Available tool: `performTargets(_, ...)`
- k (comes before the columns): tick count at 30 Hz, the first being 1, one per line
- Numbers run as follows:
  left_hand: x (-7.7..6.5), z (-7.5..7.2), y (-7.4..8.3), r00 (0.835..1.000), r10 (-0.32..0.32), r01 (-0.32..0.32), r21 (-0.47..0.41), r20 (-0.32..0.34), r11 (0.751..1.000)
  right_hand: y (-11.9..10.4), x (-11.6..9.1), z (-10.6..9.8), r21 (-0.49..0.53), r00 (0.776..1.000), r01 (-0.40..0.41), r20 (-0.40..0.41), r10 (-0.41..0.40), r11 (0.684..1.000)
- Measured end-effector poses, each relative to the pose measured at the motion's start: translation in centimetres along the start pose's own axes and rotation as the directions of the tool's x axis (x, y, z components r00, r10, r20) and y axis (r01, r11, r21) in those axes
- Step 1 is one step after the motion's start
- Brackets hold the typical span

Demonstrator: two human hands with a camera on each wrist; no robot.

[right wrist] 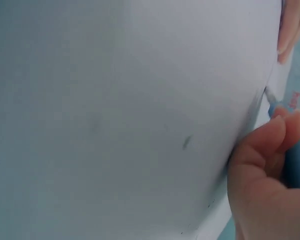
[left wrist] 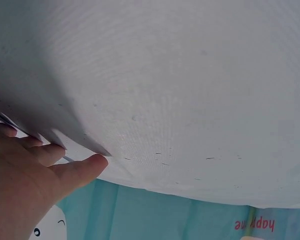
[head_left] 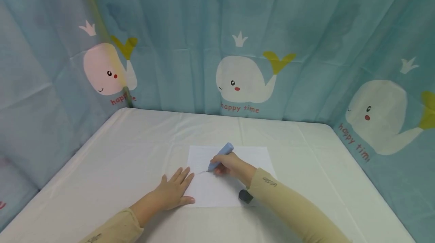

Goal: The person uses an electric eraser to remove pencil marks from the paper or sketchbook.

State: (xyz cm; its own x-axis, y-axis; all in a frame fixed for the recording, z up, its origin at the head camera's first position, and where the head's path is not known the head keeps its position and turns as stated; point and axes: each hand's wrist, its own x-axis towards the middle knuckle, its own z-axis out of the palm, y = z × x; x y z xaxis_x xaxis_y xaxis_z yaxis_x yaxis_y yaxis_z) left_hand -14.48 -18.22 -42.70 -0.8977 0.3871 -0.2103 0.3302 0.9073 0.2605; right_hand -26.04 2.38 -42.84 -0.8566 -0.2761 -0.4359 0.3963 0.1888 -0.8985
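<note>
A white sheet of paper [head_left: 217, 194] lies on the white-covered table. My right hand [head_left: 231, 163] pinches a thick blue pen [head_left: 221, 156], tilted with its top end up and to the right. The pen's thin tip meets the paper, at the end of a short faint line [head_left: 202, 172]. In the right wrist view, thumb and fingers close around the pen [right wrist: 296, 157] near its narrow tip. My left hand [head_left: 173, 190] rests flat with fingers spread at the paper's left edge. The left wrist view shows this hand [left wrist: 35, 170] holding nothing.
A small black object [head_left: 245, 196] lies on the paper's lower right part, beside the right sleeve [head_left: 285, 205]. The white tablecloth [head_left: 119, 160] stretches around the paper. Blue curtains [head_left: 183, 77] with printed whales enclose the back and both sides of the table.
</note>
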Motion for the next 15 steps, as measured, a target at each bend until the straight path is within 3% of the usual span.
performTargets(8, -0.06, -0.19, 0.14, 1.0, 0.002, -0.002, -0.002, 0.006, 1.0, 0.17, -0.01, -0.26, -0.034, 1.0, 0.021, 0.011, -0.021, 0.999)
performTargets(15, 0.02, -0.1, 0.03, 1.0, 0.006, -0.006, -0.005, 0.006, 1.0, 0.27, 0.15, 0.14, 0.009, 0.999, 0.02, -0.037, -0.02, 1.0)
